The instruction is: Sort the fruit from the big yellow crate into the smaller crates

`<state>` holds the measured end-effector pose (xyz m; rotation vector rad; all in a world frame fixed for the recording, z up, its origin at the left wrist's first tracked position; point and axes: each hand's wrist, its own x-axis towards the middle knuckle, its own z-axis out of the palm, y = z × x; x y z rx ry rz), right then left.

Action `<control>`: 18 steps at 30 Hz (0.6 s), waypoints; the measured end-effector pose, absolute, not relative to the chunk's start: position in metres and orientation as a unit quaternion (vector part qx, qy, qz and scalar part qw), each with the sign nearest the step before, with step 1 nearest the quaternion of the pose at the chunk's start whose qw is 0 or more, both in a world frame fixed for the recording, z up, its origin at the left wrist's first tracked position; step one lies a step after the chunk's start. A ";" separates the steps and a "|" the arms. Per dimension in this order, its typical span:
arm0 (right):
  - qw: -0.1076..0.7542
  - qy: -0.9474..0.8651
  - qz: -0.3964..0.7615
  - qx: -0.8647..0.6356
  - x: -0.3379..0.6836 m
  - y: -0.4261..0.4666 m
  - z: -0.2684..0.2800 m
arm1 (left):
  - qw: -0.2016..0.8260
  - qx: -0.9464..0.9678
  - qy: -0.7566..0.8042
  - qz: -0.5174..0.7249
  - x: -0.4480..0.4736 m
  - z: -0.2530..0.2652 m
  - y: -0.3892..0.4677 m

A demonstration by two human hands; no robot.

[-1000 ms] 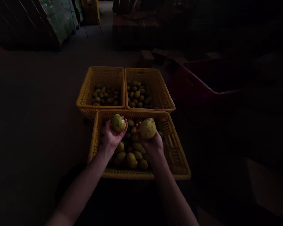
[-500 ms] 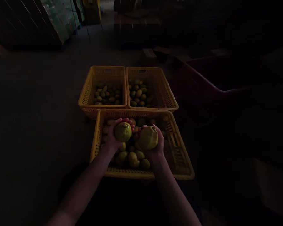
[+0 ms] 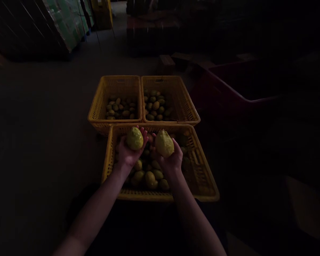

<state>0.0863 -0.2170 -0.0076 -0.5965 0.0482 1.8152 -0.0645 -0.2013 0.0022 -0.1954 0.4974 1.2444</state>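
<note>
My left hand cups a green guava with a bumpy skin, its palm turned up beneath the fruit. Beside it, my right hand holds a larger, paler green guava, fingers curled round its side. Both hands are raised over the near yellow crate, a small gap between them. Several more guavas lie loose in that crate, partly hidden by my hands and forearms.
Two more yellow crates stand side by side just beyond, each with several smaller-looking fruits. A dark red bin is at the right. Cardboard lies behind, and wrapped green stacks stand far left. The light is dim.
Both hands have lifted forward a little with their guavas. The fruits have tilted in the palms, so more of their sides shows. The crates stay in place.
</note>
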 end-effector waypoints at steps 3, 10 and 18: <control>0.593 0.026 0.764 -0.254 0.085 -0.217 -0.009 | 0.787 -0.062 0.238 0.565 -0.064 0.003 -0.202; 0.647 0.057 0.722 -0.238 0.071 -0.220 -0.004 | 0.748 -0.051 0.314 0.582 -0.049 0.005 -0.208; 0.635 0.092 0.723 -0.255 0.069 -0.216 -0.013 | 0.742 -0.078 0.274 0.606 -0.046 -0.003 -0.209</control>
